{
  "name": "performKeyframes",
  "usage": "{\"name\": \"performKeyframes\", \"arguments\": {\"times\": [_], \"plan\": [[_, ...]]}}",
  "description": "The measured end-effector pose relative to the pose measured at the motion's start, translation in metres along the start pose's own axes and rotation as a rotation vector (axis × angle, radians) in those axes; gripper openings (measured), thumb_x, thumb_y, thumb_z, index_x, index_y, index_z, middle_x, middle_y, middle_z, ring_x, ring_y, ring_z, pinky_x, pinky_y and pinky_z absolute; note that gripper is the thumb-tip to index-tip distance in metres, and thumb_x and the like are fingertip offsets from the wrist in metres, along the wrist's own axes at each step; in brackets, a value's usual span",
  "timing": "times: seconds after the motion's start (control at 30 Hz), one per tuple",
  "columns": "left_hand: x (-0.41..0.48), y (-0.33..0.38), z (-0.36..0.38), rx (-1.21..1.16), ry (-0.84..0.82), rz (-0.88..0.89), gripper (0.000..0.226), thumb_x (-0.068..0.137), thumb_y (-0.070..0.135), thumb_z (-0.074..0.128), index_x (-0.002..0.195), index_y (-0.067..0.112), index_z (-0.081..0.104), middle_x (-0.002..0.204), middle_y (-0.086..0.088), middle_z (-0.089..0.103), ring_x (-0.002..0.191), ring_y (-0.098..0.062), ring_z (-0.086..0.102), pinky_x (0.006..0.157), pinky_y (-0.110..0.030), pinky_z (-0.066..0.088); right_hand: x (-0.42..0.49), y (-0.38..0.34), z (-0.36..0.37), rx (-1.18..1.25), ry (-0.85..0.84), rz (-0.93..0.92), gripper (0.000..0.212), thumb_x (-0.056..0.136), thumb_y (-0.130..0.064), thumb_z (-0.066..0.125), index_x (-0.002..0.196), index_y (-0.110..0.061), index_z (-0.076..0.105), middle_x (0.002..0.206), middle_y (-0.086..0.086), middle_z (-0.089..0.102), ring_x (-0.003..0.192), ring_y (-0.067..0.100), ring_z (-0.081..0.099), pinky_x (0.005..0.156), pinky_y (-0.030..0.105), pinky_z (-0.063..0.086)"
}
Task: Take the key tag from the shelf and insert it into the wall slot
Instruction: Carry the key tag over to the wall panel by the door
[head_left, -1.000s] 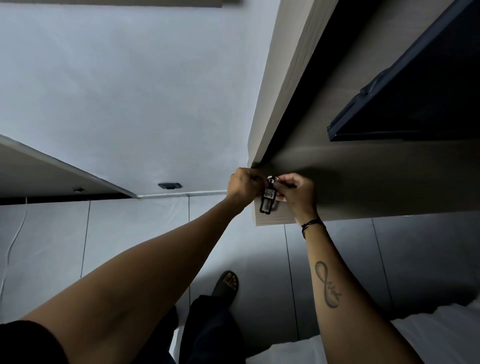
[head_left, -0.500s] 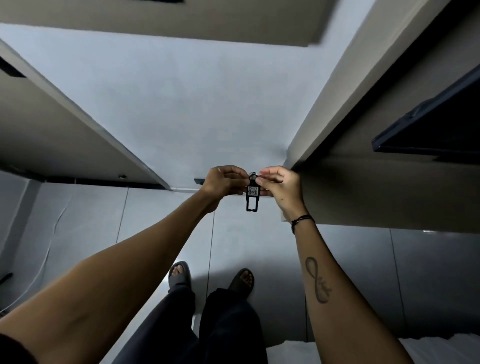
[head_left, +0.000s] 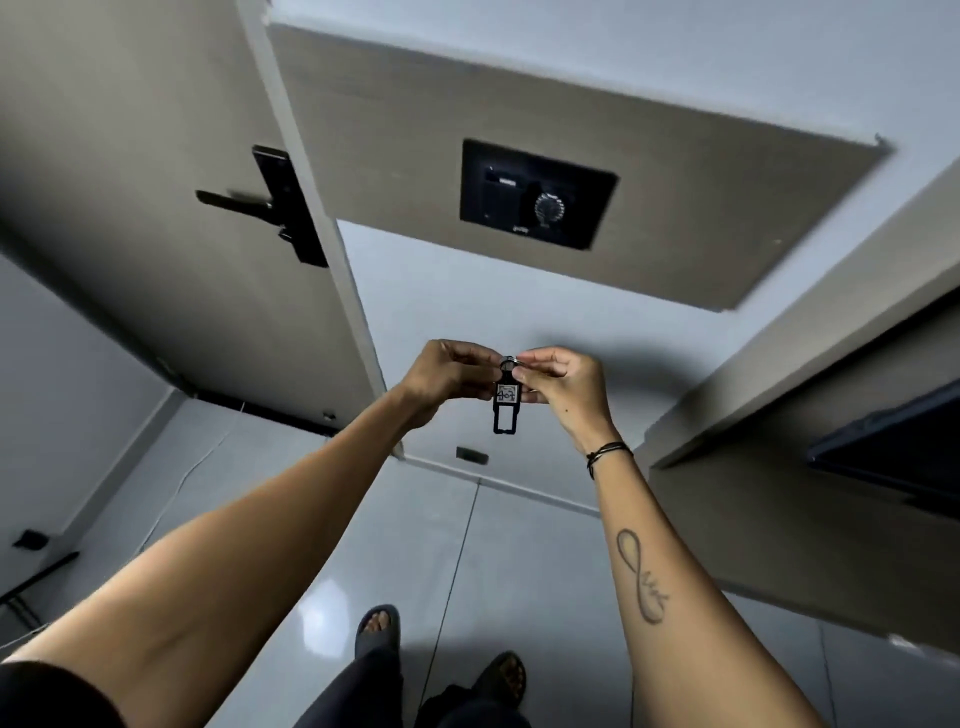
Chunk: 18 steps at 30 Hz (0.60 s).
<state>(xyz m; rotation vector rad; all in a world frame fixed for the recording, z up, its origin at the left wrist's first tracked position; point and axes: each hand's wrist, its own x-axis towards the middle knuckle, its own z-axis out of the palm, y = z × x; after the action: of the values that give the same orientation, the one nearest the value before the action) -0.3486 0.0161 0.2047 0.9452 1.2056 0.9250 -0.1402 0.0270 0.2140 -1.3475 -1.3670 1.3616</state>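
Observation:
A black key tag (head_left: 506, 402) with a white numbered label and a metal ring on top hangs between my two hands at mid-frame. My left hand (head_left: 451, 375) pinches it from the left and my right hand (head_left: 563, 387) pinches the ring from the right. Above them, on a wooden wall panel, sits a black plate (head_left: 537, 195) with a card slot on its left half and a round dial on its right. The tag is well below the plate, not touching the wall. The shelf (head_left: 769, 384) runs along the right.
A door with a black lever handle (head_left: 275, 202) stands at the left. A dark screen (head_left: 893, 457) hangs on the right wall under the shelf. A small black outlet (head_left: 471, 455) sits low on the wall. Grey floor tiles and my two sandalled feet are below.
Both hands have carried the key tag away from the shelf edge toward the white wall. The view has swung up and left, bringing the door and the black wall plate into sight.

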Motion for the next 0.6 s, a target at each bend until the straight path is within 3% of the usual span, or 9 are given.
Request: {"name": "performKeyframes", "arguments": {"times": [0.23, 0.6], "plan": [[-0.025, 0.086, -0.037, 0.060, -0.033, 0.185, 0.019, 0.080, -0.007, 0.080, 0.088, 0.010, 0.084, 0.077, -0.009, 0.078, 0.063, -0.022, 0.071, 0.069, -0.031, 0.064, 0.001, -0.091, 0.028, -0.064, -0.012, -0.175, 0.020, 0.087, 0.006, 0.080, 0.107, 0.003, 0.077, 0.093, 0.017, 0.077, 0.066, 0.009, 0.074, 0.060, 0.022, 0.064], [-0.050, 0.221, -0.048, 0.209, -0.024, 0.460, 0.020, 0.082, -0.010, 0.080, 0.097, 0.003, 0.081, 0.075, -0.004, 0.078, 0.071, -0.017, 0.072, 0.068, -0.026, 0.062, 0.005, -0.225, 0.027, -0.170, 0.023, -0.407, 0.025, 0.085, 0.001, 0.084, 0.109, -0.002, 0.079, 0.091, 0.010, 0.079, 0.072, 0.015, 0.076, 0.064, 0.027, 0.068]]}}
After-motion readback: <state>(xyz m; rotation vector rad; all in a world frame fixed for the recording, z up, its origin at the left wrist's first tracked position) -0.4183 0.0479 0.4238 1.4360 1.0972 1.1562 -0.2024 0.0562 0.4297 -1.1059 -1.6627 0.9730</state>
